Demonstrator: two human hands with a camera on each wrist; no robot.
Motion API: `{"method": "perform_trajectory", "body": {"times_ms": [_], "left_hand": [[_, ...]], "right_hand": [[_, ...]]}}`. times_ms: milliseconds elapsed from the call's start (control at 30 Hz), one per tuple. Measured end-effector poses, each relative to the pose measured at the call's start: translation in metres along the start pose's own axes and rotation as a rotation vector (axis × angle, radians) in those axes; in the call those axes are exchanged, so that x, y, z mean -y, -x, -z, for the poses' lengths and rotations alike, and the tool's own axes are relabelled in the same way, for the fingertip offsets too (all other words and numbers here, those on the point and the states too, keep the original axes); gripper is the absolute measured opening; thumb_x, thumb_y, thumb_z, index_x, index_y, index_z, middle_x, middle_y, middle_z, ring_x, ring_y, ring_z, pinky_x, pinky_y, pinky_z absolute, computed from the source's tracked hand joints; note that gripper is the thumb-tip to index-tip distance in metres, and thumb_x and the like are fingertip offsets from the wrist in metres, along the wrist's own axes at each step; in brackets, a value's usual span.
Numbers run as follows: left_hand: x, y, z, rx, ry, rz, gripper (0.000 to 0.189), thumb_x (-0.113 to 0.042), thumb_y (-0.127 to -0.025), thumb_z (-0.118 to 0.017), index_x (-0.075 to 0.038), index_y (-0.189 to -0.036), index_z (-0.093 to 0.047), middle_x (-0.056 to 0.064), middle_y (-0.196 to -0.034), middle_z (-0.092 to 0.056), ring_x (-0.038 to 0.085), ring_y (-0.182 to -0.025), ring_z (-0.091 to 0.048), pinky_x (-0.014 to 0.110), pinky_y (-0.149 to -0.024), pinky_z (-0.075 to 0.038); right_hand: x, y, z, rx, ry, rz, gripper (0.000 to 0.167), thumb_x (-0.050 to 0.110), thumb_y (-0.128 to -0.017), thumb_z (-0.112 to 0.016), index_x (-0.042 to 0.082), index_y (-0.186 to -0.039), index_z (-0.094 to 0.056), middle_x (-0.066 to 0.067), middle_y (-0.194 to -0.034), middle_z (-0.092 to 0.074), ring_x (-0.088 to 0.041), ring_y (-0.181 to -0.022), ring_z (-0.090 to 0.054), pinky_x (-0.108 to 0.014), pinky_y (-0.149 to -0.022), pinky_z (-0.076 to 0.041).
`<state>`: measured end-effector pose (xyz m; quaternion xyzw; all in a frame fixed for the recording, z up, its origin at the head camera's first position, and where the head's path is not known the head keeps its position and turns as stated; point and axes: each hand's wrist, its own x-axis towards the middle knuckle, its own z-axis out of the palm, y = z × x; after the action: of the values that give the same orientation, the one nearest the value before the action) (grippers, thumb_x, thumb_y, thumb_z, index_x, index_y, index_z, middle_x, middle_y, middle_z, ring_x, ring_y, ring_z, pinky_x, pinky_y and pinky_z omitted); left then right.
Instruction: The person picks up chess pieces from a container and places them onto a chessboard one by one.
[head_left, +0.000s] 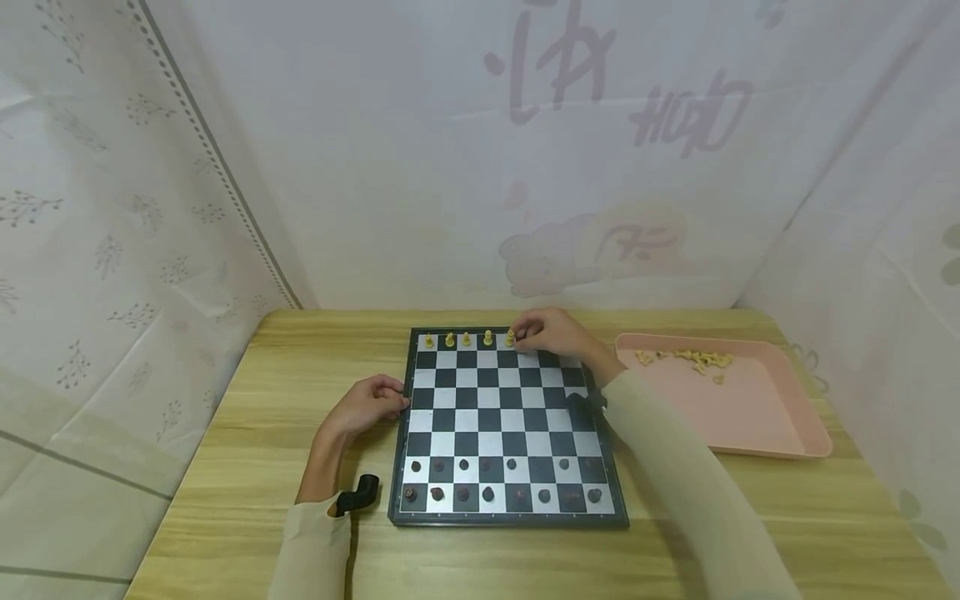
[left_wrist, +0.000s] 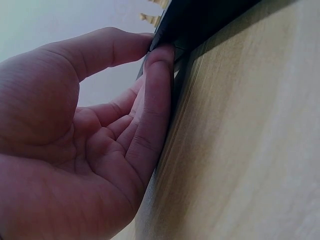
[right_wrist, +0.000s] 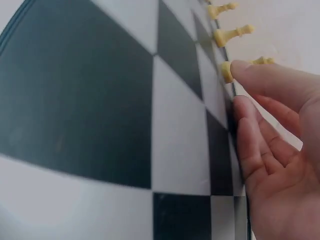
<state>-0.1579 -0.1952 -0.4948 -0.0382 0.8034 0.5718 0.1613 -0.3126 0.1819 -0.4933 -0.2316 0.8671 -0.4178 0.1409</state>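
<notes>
Right grip pinches a yellow chess piece on the far row, left grip clasping the chessboard by its side!

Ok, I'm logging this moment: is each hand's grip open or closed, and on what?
Left hand: closed, pinching the edge of the chessboard.
Right hand: closed, pinching a yellow chess piece.
</notes>
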Motion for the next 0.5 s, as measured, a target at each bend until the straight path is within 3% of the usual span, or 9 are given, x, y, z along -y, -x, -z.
{"method": "perform_trajectory", "body": {"times_ms": [300, 500], "left_hand": [[0.000, 0.002, 0.000, -0.002, -0.009, -0.008, 0.032, -0.003, -0.102, -0.076, 0.011, -0.127, -0.063, 0.013, -0.098, -0.073, 0.021, -0.086, -0.068, 0.034, -0.081, -0.060], [-0.001, 0.002, 0.001, 0.003, -0.005, -0.016, 0.031, -0.002, -0.101, -0.075, 0.012, -0.125, -0.062, 0.013, -0.098, -0.073, 0.020, -0.086, -0.069, 0.034, -0.081, -0.060]], "right_hand": [[-0.005, 0.011, 0.011, -0.061, -0.052, -0.071, 0.039, 0.013, -0.094, -0.087, 0.007, -0.131, -0.076, -0.012, -0.127, -0.076, -0.035, -0.116, -0.072, -0.051, -0.098, -0.059], [-0.004, 0.031, 0.030, -0.143, -0.073, -0.072, 0.039, 0.011, -0.097, -0.083, 0.003, -0.134, -0.073, -0.017, -0.133, -0.073, -0.040, -0.121, -0.071, -0.057, -0.103, -0.056]]}}
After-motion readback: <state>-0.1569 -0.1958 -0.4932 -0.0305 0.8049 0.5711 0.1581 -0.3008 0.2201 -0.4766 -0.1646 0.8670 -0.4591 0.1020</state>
